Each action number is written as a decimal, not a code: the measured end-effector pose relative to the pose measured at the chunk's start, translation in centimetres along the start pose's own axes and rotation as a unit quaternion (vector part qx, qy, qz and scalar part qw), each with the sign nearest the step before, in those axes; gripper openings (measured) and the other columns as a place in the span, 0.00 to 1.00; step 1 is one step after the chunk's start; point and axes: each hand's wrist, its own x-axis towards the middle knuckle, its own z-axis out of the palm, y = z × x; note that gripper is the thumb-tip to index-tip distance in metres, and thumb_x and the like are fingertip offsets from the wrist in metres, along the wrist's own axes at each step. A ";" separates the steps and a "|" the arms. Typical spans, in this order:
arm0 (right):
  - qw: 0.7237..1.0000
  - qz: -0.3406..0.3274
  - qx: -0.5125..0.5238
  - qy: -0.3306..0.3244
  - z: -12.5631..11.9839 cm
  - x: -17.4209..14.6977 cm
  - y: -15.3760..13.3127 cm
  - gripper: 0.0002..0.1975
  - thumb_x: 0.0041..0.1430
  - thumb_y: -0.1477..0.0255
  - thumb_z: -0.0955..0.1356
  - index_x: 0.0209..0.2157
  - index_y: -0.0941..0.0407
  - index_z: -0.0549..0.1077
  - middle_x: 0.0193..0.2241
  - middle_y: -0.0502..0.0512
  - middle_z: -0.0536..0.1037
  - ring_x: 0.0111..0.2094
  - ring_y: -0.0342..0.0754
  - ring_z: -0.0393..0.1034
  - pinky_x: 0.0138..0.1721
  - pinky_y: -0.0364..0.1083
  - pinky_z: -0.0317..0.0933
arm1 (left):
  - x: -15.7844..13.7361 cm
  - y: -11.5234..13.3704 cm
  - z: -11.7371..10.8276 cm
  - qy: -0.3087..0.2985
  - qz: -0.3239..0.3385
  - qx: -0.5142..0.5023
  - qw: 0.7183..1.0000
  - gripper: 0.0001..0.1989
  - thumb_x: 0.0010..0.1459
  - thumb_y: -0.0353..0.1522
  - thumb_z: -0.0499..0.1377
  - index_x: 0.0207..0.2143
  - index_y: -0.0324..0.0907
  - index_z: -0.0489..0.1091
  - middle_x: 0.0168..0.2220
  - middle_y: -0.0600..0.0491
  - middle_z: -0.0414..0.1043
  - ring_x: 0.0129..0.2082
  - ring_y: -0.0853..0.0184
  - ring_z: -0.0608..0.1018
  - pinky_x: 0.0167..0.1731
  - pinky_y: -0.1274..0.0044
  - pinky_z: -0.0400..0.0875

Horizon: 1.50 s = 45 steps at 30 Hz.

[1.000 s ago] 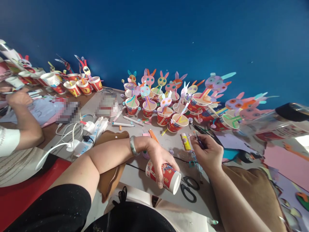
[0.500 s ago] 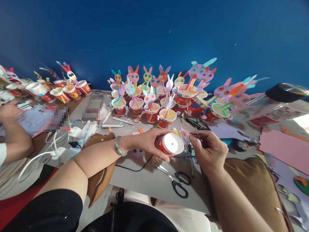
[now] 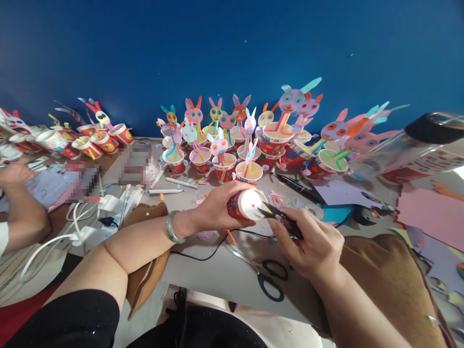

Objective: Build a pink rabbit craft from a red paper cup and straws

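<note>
Holding 1 red cup [image 3: 245, 205], its print [image 3: 234, 205] illegible

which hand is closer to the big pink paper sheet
Right. The right hand, holding a dark pointed tool, is left of the pink paper sheet; the left hand is farther left, gripping the paper cup.

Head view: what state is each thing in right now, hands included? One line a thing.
Left hand: closed around the cup.
Right hand: gripping the black tool.
Cup: tilted, white end toward the camera.
Black tool: tip at the cup's white end, contact unclear.
Scissors: flat on the table, unheld.
Front decorated cups: upright.
Clear bottle: black lid on.
</note>
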 end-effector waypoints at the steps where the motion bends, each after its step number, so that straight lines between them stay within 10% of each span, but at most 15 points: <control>1: 1.000 -0.009 -0.010 -0.001 0.0 0.0 -0.1 0.06 0.67 0.67 0.70 0.40 0.55 0.76 0.21 0.47 0.74 0.19 0.42 0.68 0.23 0.42 0.60 | 0.0 0.1 0.0 0.010 0.013 0.018 1.000 0.34 0.51 0.47 0.72 0.56 0.42 0.69 0.50 0.43 0.79 0.49 0.56 0.82 0.50 0.65 0.77; 19: 0.999 -0.016 -0.045 -0.015 0.5 -0.3 -0.6 0.08 0.69 0.66 0.70 0.38 0.57 0.74 0.22 0.49 0.77 0.20 0.41 0.71 0.23 0.42 0.60 | -0.3 0.4 -0.6 0.056 0.134 0.194 0.970 0.32 0.61 0.47 0.64 0.61 0.40 0.64 0.51 0.41 0.78 0.51 0.55 0.80 0.53 0.63 0.75; 45: 0.997 -0.014 -0.068 -0.025 0.4 -0.3 -0.7 0.10 0.70 0.66 0.69 0.34 0.55 0.76 0.21 0.49 0.77 0.20 0.41 0.70 0.24 0.41 0.60 | -0.5 0.5 -0.3 0.044 0.074 0.166 0.982 0.30 0.59 0.49 0.65 0.57 0.42 0.67 0.49 0.42 0.79 0.48 0.57 0.81 0.49 0.64 0.77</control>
